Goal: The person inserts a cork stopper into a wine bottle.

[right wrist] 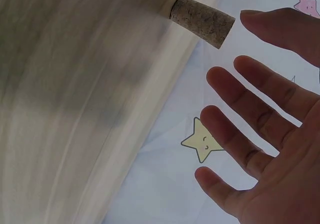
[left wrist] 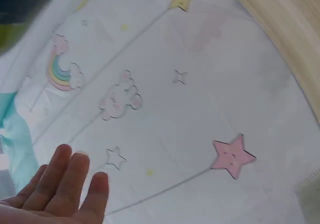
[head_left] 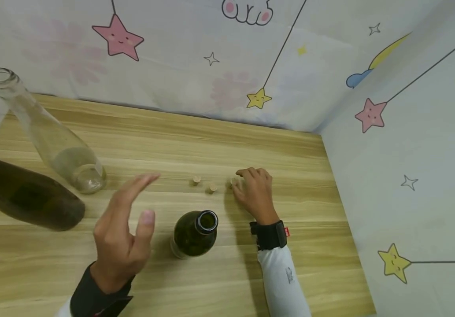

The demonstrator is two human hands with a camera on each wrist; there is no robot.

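Note:
My right hand [head_left: 247,181] rests low on the wooden table [head_left: 282,167], its straight, spread fingers [right wrist: 250,98] right beside a small cork [head_left: 233,181] that stands on the wood. In the right wrist view that cork [right wrist: 202,22] is just clear of my fingertip, not gripped. Two more corks [head_left: 197,179] [head_left: 212,188] stand to its left. An open dark green bottle [head_left: 195,231] stands upright between my hands. My left hand [head_left: 132,211] hovers to the left of the bottle, fingers straight, holding nothing; the left wrist view shows its fingers [left wrist: 65,184] against the curtain.
A clear glass bottle [head_left: 53,141] and a dark brown bottle [head_left: 25,193] stand at the table's left side. A cartoon-printed cloth wall [head_left: 219,61] closes off the back and right [head_left: 409,176] of the table.

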